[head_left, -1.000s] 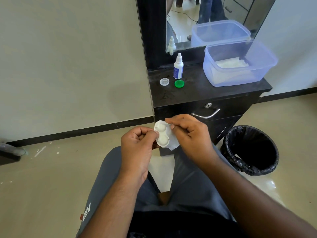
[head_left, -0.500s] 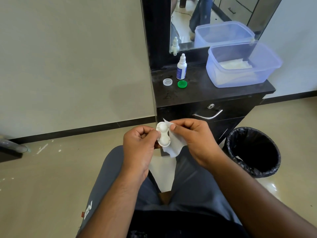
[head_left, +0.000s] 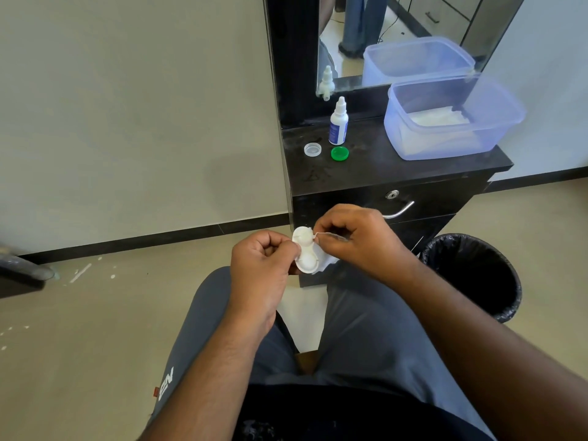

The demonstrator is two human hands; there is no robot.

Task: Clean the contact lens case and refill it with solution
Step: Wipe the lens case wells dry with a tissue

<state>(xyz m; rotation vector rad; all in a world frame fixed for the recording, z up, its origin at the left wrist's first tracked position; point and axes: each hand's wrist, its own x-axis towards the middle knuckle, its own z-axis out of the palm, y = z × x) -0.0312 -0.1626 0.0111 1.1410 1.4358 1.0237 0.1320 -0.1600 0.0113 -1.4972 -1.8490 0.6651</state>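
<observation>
Since a moment ago the right hand [head_left: 356, 241] has pushed its pinched tissue [head_left: 324, 264] into the far well of the lens case [head_left: 305, 254]. Left hand [head_left: 265, 265] fingers curl round the case's edge, above the lap. Solution bottle [head_left: 338, 124], green cap [head_left: 339, 153] and clear cap [head_left: 312, 149] stand on the worktop [head_left: 397, 170].

the white contact lens case [head_left: 306, 253], both wells uncapped, is held upright above the lap. its clear cap [head_left: 312, 149] and green cap [head_left: 339, 153] lie on the dark surface [head_left: 397, 171], beside the upright solution bottle [head_left: 338, 123].
</observation>
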